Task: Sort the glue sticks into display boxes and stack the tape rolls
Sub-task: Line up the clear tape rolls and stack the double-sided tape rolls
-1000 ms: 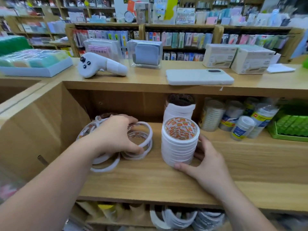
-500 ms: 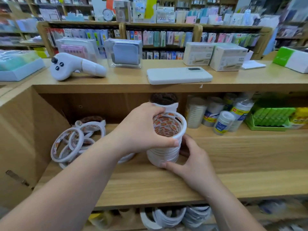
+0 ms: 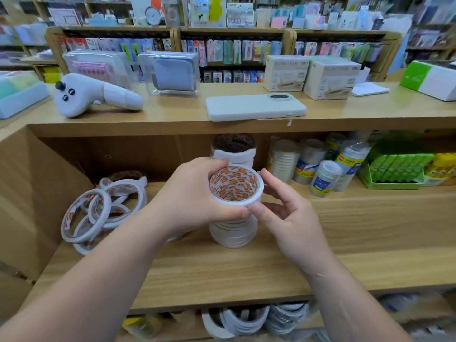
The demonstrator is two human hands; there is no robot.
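Fingers [image 3: 218, 163] of the left hand [image 3: 190, 201] are curled round the top roll [image 3: 236, 202], thumb at the near rim and the others over the far rim. The right hand [image 3: 291, 223] closes on the same roll from the other side, its thumb tip meeting the left thumb at the rim and its index finger against the far edge.

Progress, left to right: a loose pile [image 3: 103, 225] of tape rolls lies unsorted at the left end of the shelf [image 3: 222, 275], some flat and some leaning. At centre the stack [image 3: 233, 235] stands several rolls high, with the top roll held just over it and apparently not yet let go. A second stack [image 3: 233, 154] stands behind. At the right, a green box [image 3: 394, 169] holds what look like glue sticks in rows; whether that sorting is finished cannot be told. Judgement: stacking is partly done and the loose pile is left.

Condition of the top roll: a thin white ring, with red and yellow print on the inner core, level and lined up over the stack.
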